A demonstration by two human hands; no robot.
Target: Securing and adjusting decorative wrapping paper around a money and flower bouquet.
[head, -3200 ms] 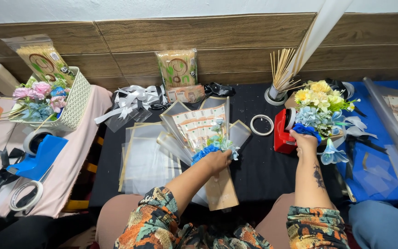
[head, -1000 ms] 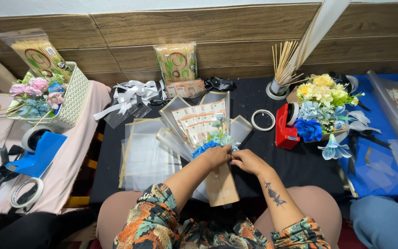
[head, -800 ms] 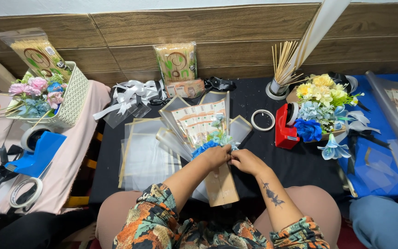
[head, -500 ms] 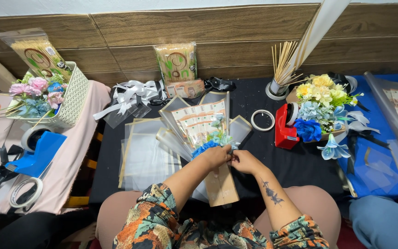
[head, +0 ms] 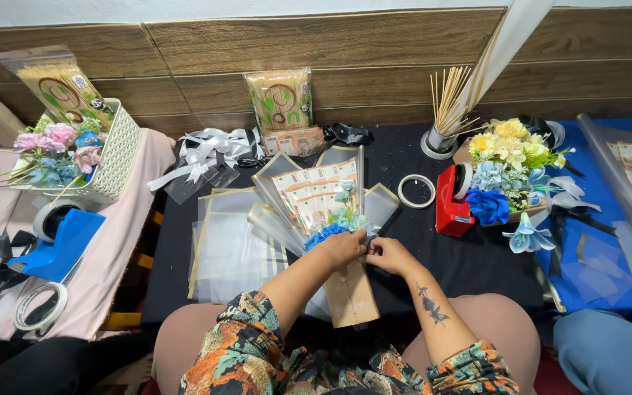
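A bouquet (head: 316, 201) of fanned paper notes in clear wrap, with small blue flowers (head: 345, 219) at its neck and a brown paper base (head: 350, 296), lies on the black cloth. My left hand (head: 341, 249) grips the bouquet's neck from the left. My right hand (head: 389, 254) meets it from the right, fingers pinched at the same spot by the blue flowers. Both forearms reach up from my lap.
A red tape dispenser (head: 451, 205), a tape roll (head: 416, 190) and a box of artificial flowers (head: 510, 164) sit to the right. A cup of wooden skewers (head: 444, 117) stands behind. Clear wrap sheets (head: 228, 245), white ribbon bows (head: 206, 150), a white basket (head: 115, 157) and a blue dispenser (head: 60, 245) lie left.
My right hand left the flower box at the right and came to the bouquet's neck, where it now pinches beside my left hand. Over the last second both hands barely shift.
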